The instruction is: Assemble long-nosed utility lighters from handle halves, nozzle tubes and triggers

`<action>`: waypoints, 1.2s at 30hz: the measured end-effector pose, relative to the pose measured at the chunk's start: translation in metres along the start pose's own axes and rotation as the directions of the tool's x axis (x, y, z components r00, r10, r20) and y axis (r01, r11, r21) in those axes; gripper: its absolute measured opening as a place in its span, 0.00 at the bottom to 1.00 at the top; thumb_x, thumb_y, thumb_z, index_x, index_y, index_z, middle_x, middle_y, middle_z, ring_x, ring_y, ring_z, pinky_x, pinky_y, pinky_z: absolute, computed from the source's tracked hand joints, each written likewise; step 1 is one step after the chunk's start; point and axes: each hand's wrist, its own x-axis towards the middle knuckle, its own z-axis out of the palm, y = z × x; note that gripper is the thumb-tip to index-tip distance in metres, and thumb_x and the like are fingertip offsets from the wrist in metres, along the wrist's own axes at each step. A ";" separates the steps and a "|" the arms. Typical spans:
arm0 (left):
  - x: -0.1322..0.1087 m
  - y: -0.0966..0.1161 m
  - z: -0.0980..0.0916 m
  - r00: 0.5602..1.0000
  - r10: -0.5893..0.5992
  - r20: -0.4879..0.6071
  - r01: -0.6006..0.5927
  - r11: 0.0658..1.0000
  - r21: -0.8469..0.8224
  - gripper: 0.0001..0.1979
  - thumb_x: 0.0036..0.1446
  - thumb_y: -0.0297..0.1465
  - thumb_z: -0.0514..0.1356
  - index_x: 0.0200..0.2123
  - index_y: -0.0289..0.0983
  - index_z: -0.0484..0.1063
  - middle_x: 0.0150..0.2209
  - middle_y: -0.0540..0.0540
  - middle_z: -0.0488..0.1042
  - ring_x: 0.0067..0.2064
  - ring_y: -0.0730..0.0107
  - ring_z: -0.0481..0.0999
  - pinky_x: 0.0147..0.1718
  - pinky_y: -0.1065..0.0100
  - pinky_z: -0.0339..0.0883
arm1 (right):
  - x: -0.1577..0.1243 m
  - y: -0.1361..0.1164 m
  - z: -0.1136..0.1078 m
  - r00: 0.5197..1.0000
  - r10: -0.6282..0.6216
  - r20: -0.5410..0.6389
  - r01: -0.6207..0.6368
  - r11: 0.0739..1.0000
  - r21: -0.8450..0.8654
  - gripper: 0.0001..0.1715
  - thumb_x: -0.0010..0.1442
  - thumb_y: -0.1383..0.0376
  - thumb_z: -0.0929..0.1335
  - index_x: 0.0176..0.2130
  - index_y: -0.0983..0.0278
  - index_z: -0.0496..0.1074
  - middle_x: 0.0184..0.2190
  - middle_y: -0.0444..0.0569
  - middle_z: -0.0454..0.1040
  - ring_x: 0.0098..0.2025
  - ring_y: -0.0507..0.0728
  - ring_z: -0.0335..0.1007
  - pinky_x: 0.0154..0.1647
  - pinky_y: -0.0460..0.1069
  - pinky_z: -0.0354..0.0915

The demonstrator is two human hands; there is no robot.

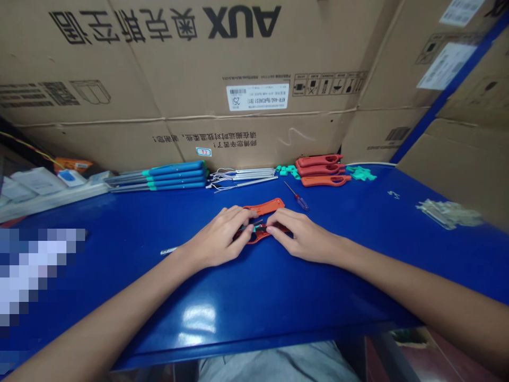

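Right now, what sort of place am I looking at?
Probably a hand-assembly workplace: white-wired silvery metal rods are grouped together, and a curved orange plastic shell is near a slim red-handled screwdriver.

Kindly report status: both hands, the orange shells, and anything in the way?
Left hand holds near orange shell; right hand at its other end. Second orange shell lies just beyond. No obstruction seen at hands; screwdriver lies beyond right hand.

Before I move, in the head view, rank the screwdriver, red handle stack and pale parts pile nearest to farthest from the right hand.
1. Screwdriver: just beyond the right hand.
2. Red handle stack: behind that, near the cardboard.
3. Pale parts pile: far right.
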 end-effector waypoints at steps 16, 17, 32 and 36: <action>0.001 0.002 -0.001 0.997 -0.052 -0.051 0.049 0.997 -0.052 0.11 0.68 0.34 0.47 0.36 0.36 0.65 0.33 0.47 0.70 0.34 0.68 0.69 0.34 0.66 0.63 | 0.002 0.000 0.000 0.997 0.062 -0.052 -0.062 0.998 -0.007 0.07 0.66 0.69 0.61 0.36 0.64 0.66 0.34 0.49 0.73 0.35 0.54 0.69 0.39 0.49 0.65; 0.000 0.002 -0.001 0.997 -0.056 -0.054 0.053 0.997 -0.058 0.11 0.68 0.34 0.47 0.36 0.36 0.64 0.33 0.47 0.70 0.34 0.68 0.69 0.34 0.66 0.63 | 0.002 0.000 0.000 0.997 0.064 -0.047 -0.064 0.998 -0.006 0.07 0.67 0.69 0.61 0.36 0.64 0.66 0.34 0.49 0.73 0.35 0.54 0.69 0.40 0.49 0.65; 0.002 0.002 -0.003 0.996 0.058 -0.060 -0.065 0.991 -0.121 0.09 0.63 0.35 0.57 0.33 0.36 0.69 0.33 0.46 0.72 0.37 0.66 0.70 0.39 0.64 0.65 | 0.001 0.001 0.000 1.000 0.012 0.004 -0.012 1.000 0.005 0.06 0.66 0.69 0.61 0.37 0.63 0.66 0.36 0.49 0.73 0.39 0.55 0.69 0.43 0.51 0.65; 0.001 0.003 -0.005 0.997 0.056 -0.043 -0.060 0.993 -0.098 0.05 0.59 0.32 0.59 0.35 0.36 0.68 0.34 0.46 0.73 0.38 0.65 0.71 0.40 0.63 0.65 | 0.000 0.001 0.000 1.000 -0.002 -0.003 0.002 1.000 0.003 0.06 0.66 0.69 0.61 0.38 0.64 0.67 0.37 0.50 0.73 0.39 0.55 0.69 0.43 0.51 0.65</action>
